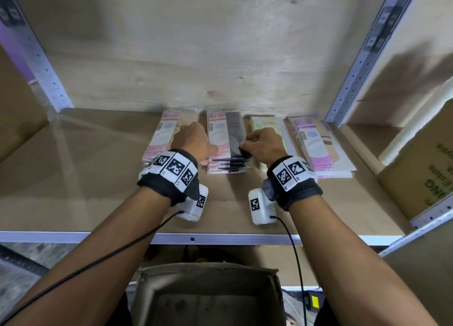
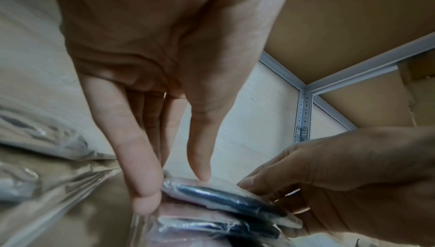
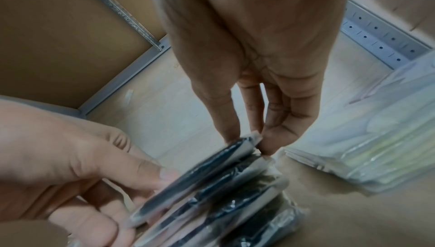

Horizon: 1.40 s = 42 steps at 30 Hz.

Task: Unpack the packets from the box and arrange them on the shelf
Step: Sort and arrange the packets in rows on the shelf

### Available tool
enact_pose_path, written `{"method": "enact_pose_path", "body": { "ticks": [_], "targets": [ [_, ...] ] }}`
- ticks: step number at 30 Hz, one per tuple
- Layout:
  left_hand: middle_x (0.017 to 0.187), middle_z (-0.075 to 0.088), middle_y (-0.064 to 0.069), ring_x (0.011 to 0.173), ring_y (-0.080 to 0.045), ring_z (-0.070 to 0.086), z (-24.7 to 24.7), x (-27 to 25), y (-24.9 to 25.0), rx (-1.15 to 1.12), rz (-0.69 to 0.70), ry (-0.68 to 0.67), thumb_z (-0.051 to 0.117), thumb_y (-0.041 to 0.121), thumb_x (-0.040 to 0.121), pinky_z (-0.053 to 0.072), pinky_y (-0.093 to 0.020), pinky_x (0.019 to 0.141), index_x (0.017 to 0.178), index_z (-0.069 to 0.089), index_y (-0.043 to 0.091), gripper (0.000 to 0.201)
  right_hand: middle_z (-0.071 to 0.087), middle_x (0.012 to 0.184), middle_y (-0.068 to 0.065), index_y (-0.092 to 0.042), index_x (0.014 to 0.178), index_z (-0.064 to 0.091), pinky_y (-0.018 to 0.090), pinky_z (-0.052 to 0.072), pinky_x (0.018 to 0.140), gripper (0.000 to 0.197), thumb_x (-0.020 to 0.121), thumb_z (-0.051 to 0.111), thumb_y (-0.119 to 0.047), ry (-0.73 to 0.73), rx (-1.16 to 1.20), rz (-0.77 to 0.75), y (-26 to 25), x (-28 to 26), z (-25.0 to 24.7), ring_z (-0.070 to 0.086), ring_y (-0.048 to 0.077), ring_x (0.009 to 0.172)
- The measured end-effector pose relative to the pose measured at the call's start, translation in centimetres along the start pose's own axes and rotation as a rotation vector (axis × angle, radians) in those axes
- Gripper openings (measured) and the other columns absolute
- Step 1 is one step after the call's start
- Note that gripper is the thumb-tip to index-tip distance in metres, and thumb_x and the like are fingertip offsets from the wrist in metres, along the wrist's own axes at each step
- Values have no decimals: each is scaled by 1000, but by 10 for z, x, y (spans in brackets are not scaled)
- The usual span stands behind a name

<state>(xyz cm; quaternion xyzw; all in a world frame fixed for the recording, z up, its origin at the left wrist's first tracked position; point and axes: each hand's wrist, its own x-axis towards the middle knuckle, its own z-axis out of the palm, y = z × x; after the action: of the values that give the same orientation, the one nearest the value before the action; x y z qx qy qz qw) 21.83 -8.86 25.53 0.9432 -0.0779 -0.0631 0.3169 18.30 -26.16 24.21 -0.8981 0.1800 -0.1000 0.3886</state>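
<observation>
Four stacks of flat plastic-wrapped packets lie in a row at the back of the shelf (image 1: 85, 168). Both hands hold the top pink-and-black packet (image 1: 226, 132) of the second stack (image 1: 229, 165). My left hand (image 1: 196, 142) pinches its left edge, thumb on top (image 2: 200, 161) and fingers at the side. My right hand (image 1: 256, 144) pinches its right edge between thumb and fingertips (image 3: 268, 139). The packet (image 3: 195, 178) lies slightly raised above the ones beneath. An open cardboard box (image 1: 208, 274) sits below the shelf, close to me.
A pink stack (image 1: 161, 134) lies left of the hands, a pale green stack (image 1: 266, 124) and a purple-pink stack (image 1: 318, 146) to the right. Metal uprights (image 1: 360, 61) frame the bay. A large printed carton (image 1: 421, 176) stands in the bay to the right.
</observation>
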Motion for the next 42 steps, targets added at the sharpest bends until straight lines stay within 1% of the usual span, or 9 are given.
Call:
{"method": "enact_pose_path", "body": {
  "ticks": [3, 8, 13, 17, 25, 28, 32, 36, 42],
  "targets": [
    [91, 77, -10, 74, -26, 76, -7, 1, -4, 7, -4, 14, 79, 33, 82, 62, -41, 80, 100, 70, 5, 35, 74, 103, 10, -4, 102, 74, 18, 47, 68, 24, 83, 75, -20, 1, -6, 9, 0, 0, -2, 67, 20, 94],
    [77, 76, -3, 53, -12, 72, -27, 3, -16, -124, 3, 129, 75, 42, 85, 63, -36, 71, 88, 73, 6, 36, 72, 110, 9, -7, 112, 71, 23, 46, 80, 31, 85, 73, -22, -14, 6, 19, 0, -1, -2, 66, 22, 105],
    [92, 77, -12, 78, -27, 76, -39, -4, -25, -269, 54, 172, 74, 27, 84, 61, -43, 83, 92, 75, 2, 26, 69, 121, 9, -11, 125, 65, 30, 50, 96, 37, 90, 66, -20, 40, -13, -5, -8, -3, -2, 64, 23, 111],
    [99, 77, -1, 95, -23, 70, -63, -1, -47, -263, 1, 350, 71, 31, 80, 57, -37, 90, 97, 79, 18, 23, 71, 106, 3, -13, 120, 66, 18, 47, 75, 28, 92, 62, -17, 162, 69, -156, -24, -8, -2, 64, 11, 87],
    [108, 72, -9, 88, -22, 67, -60, 6, -102, -597, -287, 122, 59, 54, 91, 53, -34, 85, 105, 70, 16, 42, 66, 116, 0, -11, 131, 58, 42, 49, 105, 39, 94, 64, -21, -291, 311, -244, -56, -43, 48, 63, 20, 113],
    [103, 73, -7, 92, -28, 70, -63, 4, -108, -614, -300, 114, 57, 60, 89, 57, -44, 91, 82, 65, 25, 36, 58, 136, 9, -10, 142, 47, 44, 43, 110, 55, 94, 65, -28, -350, 224, -247, -59, -49, 66, 56, 23, 125],
    [105, 74, -6, 94, -27, 71, -65, 2, -112, -591, -286, 94, 56, 60, 87, 56, -45, 93, 91, 70, 21, 42, 46, 151, 10, -10, 151, 34, 46, 36, 116, 72, 91, 64, -35, -365, 194, -234, -65, -53, 77, 44, 27, 138],
    [113, 73, -9, 100, -30, 71, -59, 2, -110, -583, -280, 13, 57, 57, 90, 54, -48, 97, 118, 69, 11, 56, 54, 144, 7, -9, 149, 36, 46, 39, 114, 66, 91, 64, -25, -388, 238, -198, -69, -56, 85, 51, 27, 133],
    [119, 70, -10, 106, -30, 67, -55, 1, -105, -535, -254, 0, 56, 53, 92, 50, -45, 102, 126, 65, 12, 54, 63, 129, 3, -13, 134, 47, 44, 45, 108, 47, 91, 62, -23, -419, 210, -218, -70, -64, 93, 58, 23, 121]
  ]
}}
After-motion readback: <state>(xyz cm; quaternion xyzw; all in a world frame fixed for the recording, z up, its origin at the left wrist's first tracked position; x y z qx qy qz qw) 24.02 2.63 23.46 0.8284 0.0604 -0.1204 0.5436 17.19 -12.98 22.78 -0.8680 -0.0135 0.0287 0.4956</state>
